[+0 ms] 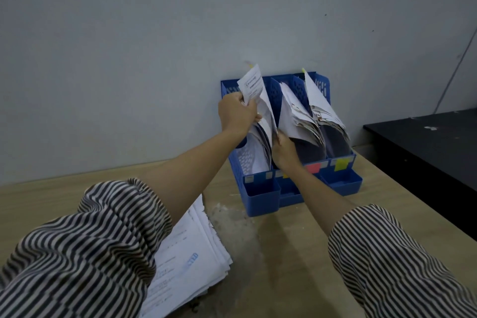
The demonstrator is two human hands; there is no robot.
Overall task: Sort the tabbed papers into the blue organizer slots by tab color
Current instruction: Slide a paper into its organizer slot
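A blue organizer (263,193) with three slots stands against the wall on a wooden table. My left hand (236,113) grips the upper edge of a bundle of white papers (254,85) standing in the left slot. My right hand (284,150) holds the lower edge of that bundle near the divider between left and middle slots. The middle slot holds a leaning sheaf of papers (294,116) above a pink label (313,168). The right slot holds more papers (322,106) above a yellow label (341,163), with a yellow tab (303,70) at the top.
A stack of loose printed papers (188,261) lies on the table (271,266) at the lower left, partly under my left sleeve. A black table (426,142) stands to the right. The grey wall (154,46) is directly behind the organizer.
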